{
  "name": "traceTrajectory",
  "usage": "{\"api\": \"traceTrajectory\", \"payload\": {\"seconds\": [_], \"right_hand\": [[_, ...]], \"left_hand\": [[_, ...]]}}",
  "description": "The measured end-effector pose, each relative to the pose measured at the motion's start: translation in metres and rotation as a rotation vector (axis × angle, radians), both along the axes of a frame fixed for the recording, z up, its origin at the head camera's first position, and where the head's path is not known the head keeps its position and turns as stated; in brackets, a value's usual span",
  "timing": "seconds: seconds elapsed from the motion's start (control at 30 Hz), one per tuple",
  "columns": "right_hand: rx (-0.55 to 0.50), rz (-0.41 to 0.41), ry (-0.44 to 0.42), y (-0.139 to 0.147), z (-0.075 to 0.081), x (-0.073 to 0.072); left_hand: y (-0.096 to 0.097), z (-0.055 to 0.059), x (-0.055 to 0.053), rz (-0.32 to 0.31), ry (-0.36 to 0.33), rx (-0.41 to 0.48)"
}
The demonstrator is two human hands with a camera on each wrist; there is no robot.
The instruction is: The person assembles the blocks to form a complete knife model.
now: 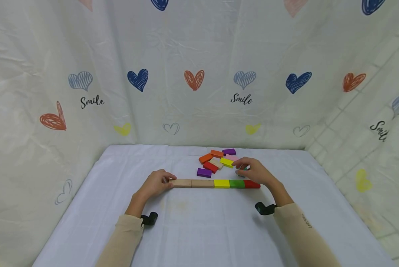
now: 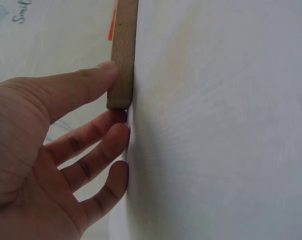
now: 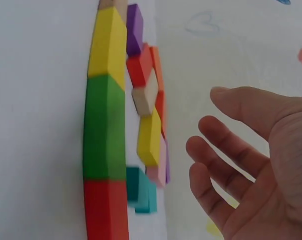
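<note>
A straight row of blocks lies on the table: two plain wooden blocks (image 1: 181, 183), a yellow block (image 1: 221, 184), a green block (image 3: 104, 130) and a red block (image 3: 106, 210). At the row's left end, my left hand (image 1: 154, 183) pinches the end wooden block (image 2: 123, 55); its thumb is on the block and the index finger is mostly hidden in the left wrist view. Behind the red end, my right hand (image 1: 255, 171) hovers with relaxed fingers, holding nothing. Teal blocks (image 3: 135, 186) lie beneath it, mostly covered in the head view.
Behind the row is a loose pile with purple (image 1: 204, 172), red (image 1: 210, 167), orange (image 1: 205, 158), yellow (image 1: 227, 162), pink (image 1: 231, 157) and plain wooden blocks (image 1: 217, 163). A white cloth covers the table (image 1: 199, 230). A heart-printed curtain (image 1: 213, 111) hangs behind.
</note>
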State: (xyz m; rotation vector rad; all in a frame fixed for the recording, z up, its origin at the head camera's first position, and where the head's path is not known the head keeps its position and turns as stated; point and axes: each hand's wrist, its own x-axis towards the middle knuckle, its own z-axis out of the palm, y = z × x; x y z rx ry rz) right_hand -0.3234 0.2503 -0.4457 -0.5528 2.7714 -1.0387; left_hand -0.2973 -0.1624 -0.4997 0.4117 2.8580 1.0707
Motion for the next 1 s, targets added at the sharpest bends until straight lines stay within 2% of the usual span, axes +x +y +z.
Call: {"api": "traceTrajectory", "payload": {"seconds": [0.13, 0.33, 0.57, 0.73, 1.0], "right_hand": [[-0.042, -0.005, -0.009, -0.022, -0.004, -0.002], [-0.064, 0.051, 0.020, -0.047, -0.016, -0.008], [-0.069, 0.022, -0.054, -0.070, -0.035, -0.016], [-0.019, 0.001, -0.048, -0.083, -0.042, -0.021], [0.036, -0.009, -0.071, -0.098, -0.042, -0.027]], "left_hand": [[0.000, 0.000, 0.000, -0.001, -0.004, 0.001], [0.000, 0.001, -0.001, 0.001, -0.007, 0.000], [-0.001, 0.000, -0.002, 0.000, -0.009, 0.002], [-0.001, -0.001, -0.002, -0.001, -0.010, -0.002], [-0.002, -0.001, -0.003, -0.006, -0.001, -0.015]]}}
